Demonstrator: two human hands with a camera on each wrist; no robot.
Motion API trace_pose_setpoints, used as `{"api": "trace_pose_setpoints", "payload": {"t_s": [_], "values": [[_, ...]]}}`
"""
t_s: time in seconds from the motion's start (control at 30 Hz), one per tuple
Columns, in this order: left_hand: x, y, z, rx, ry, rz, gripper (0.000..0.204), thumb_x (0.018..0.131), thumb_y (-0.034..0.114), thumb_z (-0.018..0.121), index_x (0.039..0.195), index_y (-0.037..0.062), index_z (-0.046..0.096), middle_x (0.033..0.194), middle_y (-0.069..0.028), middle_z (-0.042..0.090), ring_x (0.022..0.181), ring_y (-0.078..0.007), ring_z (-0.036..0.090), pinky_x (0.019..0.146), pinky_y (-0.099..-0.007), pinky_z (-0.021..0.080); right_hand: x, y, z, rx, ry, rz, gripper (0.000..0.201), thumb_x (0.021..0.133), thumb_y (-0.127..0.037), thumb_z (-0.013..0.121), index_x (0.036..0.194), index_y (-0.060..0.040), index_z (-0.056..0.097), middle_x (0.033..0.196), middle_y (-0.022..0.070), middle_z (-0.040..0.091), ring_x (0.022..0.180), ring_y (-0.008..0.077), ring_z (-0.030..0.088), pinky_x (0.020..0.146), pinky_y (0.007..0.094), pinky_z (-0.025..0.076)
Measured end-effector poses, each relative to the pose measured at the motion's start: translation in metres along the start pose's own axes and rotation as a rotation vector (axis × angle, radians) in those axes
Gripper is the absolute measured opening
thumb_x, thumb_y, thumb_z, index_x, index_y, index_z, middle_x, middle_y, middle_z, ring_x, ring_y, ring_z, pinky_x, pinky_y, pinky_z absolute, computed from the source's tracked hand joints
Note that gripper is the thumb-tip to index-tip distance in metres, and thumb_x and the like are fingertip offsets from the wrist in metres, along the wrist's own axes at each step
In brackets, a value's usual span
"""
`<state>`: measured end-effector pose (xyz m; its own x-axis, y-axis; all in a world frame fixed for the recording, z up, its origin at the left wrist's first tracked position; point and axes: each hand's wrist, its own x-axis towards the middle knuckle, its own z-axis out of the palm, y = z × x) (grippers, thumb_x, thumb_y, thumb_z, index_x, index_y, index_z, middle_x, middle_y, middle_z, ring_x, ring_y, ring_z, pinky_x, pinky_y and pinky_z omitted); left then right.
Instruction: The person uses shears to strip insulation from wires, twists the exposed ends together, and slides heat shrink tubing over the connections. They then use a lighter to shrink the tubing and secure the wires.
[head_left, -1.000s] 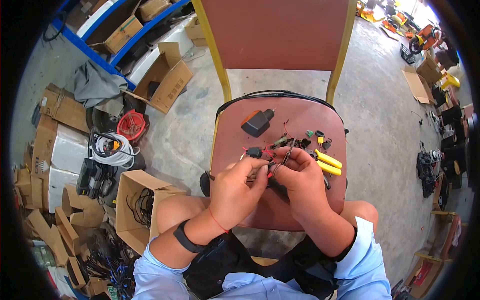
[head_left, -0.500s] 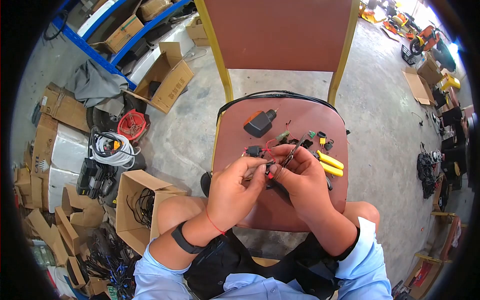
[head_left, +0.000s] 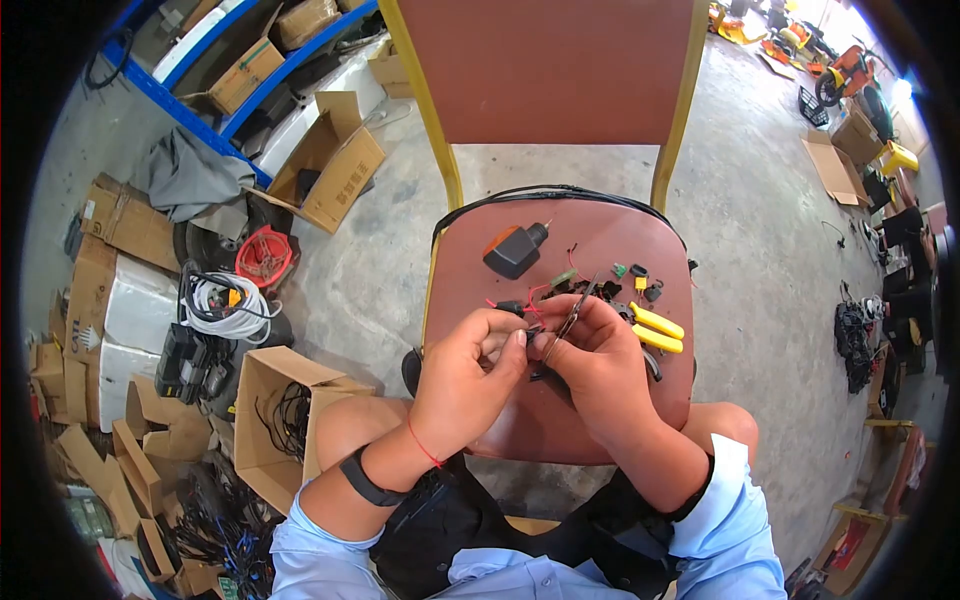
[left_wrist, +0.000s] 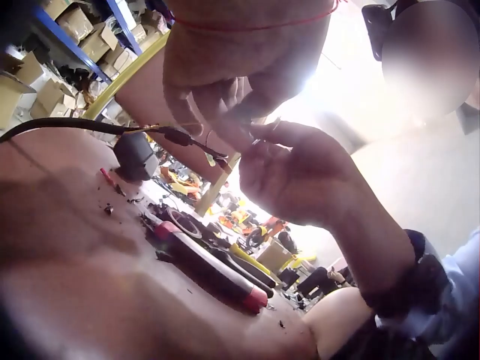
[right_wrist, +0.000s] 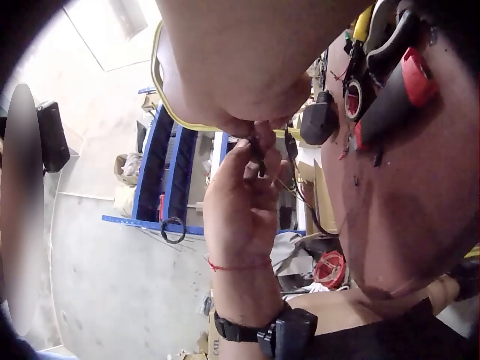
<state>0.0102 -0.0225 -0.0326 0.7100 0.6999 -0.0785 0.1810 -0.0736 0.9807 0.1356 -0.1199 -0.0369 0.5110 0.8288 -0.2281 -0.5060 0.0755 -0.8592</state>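
Both hands meet over the front half of a red-brown chair seat (head_left: 500, 425). The left hand (head_left: 468, 365) pinches a small dark wire end between thumb and forefinger, mostly hidden by the fingertips. A black cable (left_wrist: 75, 123) with thin bared wires runs close by this hand in the left wrist view. In the right hand (head_left: 605, 365) is a slim, pointed metal tool (head_left: 574, 318), like small scissors, its tip pointing away from the body. The right thumb and fingertips come right up to the left fingertips at the wire end.
On the seat lie a black turn signal light (head_left: 514, 252), yellow-handled pliers (head_left: 657, 323), a red-and-black-handled tool (right_wrist: 394, 97), a tape ring (right_wrist: 354, 99), a yellow connector (head_left: 640, 284) and red wires. A cardboard box (head_left: 262, 420) with cables stands left of the knee.
The hands stay together with only small finger shifts. A red bit between the fingertips is now covered, and the left fingers hide more of the black part on the seat.
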Motion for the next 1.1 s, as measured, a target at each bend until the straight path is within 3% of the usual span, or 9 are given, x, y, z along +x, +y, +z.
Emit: {"api": "trace_pose_setpoints", "payload": {"t_s": [0.3,0.4,0.6,0.8,1.0,1.1], "values": [[0.000,0.000,0.000,0.034,0.041,0.172,0.014,0.098,0.005,0.059,0.111,-0.0004,0.057,0.085,-0.0032,0.065,0.077,-0.0045,0.059,0.066,-0.0220,0.050,0.001,-0.017,0.000,0.038,-0.043,0.096,0.028,0.091,-0.003,0.070,0.116,-0.0001,0.058,0.101,0.0075,0.068,0.093,0.0125,0.065,0.080,0.0261,0.051],[-0.001,-0.006,0.000,-0.163,0.009,0.119,0.016,0.099,0.003,0.056,0.114,0.0019,0.052,0.088,-0.0046,0.065,0.076,-0.0047,0.058,0.065,-0.0210,0.048,0.004,-0.011,-0.008,0.140,-0.079,0.122,0.027,0.091,-0.004,0.070,0.115,-0.0021,0.058,0.100,0.0068,0.068,0.092,0.0133,0.065,0.079,0.0267,0.050],[0.000,0.000,-0.008,-0.288,-0.080,0.095,0.017,0.101,0.003,0.053,0.116,0.0043,0.044,0.090,-0.0063,0.066,0.071,-0.0061,0.056,0.062,-0.0203,0.046,0.003,-0.001,-0.009,0.328,-0.140,0.144,0.026,0.091,-0.001,0.069,0.115,-0.0036,0.059,0.100,0.0051,0.066,0.093,0.0144,0.065,0.080,0.0262,0.049],[-0.004,0.005,-0.010,-0.321,-0.138,0.088,0.014,0.102,0.002,0.050,0.115,0.0061,0.045,0.087,-0.0050,0.063,0.072,-0.0063,0.056,0.061,-0.0199,0.044,0.005,-0.003,-0.013,0.430,-0.218,0.190,0.031,0.087,0.003,0.070,0.115,-0.0037,0.058,0.100,0.0077,0.066,0.092,0.0175,0.066,0.082,0.0290,0.050],[-0.006,0.001,-0.021,-0.424,-0.323,0.111,0.012,0.104,0.003,0.047,0.115,0.0082,0.046,0.087,-0.0047,0.060,0.075,-0.0068,0.055,0.059,-0.0204,0.042,0.005,-0.010,-0.015,0.489,-0.387,0.207,0.031,0.087,0.006,0.068,0.114,-0.0041,0.057,0.102,0.0111,0.067,0.090,0.0248,0.067,0.083,0.0355,0.052],[-0.009,0.006,-0.018,-0.395,-0.285,0.118,0.010,0.104,0.004,0.046,0.112,0.0073,0.051,0.088,-0.0047,0.059,0.074,-0.0067,0.053,0.058,-0.0206,0.041,0.004,-0.009,-0.015,0.467,-0.378,0.200,0.031,0.087,0.007,0.067,0.114,-0.0041,0.056,0.104,0.0120,0.067,0.090,0.0260,0.068,0.082,0.0375,0.053]]}}
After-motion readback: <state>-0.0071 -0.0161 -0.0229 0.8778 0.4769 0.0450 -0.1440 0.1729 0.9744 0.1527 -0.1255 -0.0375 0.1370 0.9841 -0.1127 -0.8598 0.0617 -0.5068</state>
